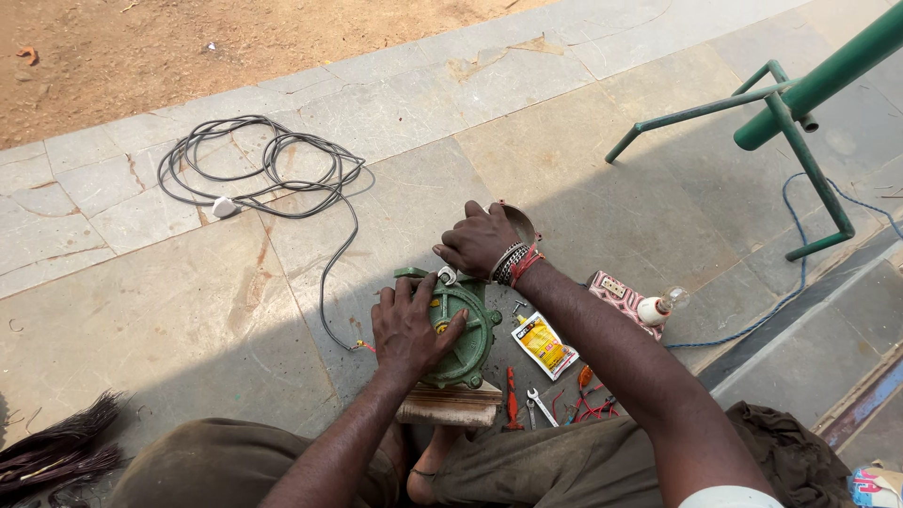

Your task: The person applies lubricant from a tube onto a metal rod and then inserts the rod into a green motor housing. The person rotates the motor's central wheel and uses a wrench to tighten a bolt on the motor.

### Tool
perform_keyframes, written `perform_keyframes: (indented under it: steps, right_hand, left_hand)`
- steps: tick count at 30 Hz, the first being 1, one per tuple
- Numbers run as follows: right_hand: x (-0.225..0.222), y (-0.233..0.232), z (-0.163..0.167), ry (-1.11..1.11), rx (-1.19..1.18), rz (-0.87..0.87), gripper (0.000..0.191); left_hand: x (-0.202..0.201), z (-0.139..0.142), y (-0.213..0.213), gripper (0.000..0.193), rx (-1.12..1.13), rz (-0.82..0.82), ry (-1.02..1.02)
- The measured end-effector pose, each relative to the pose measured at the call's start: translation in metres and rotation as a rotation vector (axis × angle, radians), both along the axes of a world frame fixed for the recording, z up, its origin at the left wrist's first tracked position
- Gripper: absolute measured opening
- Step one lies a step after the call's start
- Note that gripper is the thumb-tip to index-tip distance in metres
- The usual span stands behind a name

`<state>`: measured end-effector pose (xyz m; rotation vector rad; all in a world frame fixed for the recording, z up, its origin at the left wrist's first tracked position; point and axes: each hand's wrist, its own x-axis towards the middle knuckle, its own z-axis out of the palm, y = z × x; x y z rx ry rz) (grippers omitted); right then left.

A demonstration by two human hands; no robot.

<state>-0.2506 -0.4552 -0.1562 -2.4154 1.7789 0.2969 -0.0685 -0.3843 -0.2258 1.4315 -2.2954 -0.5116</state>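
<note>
The left hand (406,325) lies spread over the green pump motor (461,329), which sits on a wooden block (451,404) between the person's knees; the right hand (477,240) curls closed at its top end, contents hidden. Uneven pressure could tip the motor onto the spanner (541,406) and red pliers (511,395) beside it.

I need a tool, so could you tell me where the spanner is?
The spanner lies on the floor right of the green pump, between red pliers and red wires.

green motor housing (461,329) partly hidden under hands, broom bristles (56,452) and green pipe frame (800,94) cut off by edges
</note>
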Motion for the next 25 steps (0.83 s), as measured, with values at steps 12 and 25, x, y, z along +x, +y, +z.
perform_keyframes:
  steps: [12,25]
  right_hand:
    - [-0.043,0.075,-0.028,-0.423,-0.533,-0.187,0.028]
    - [0.003,-0.037,0.007,-0.141,-0.349,0.447,0.042]
  left_hand:
    - [0.003,-0.009,0.000,0.077,0.008,-0.010,-0.061]
    - [0.003,-0.002,-0.006,0.080,0.031,-0.030,-0.091]
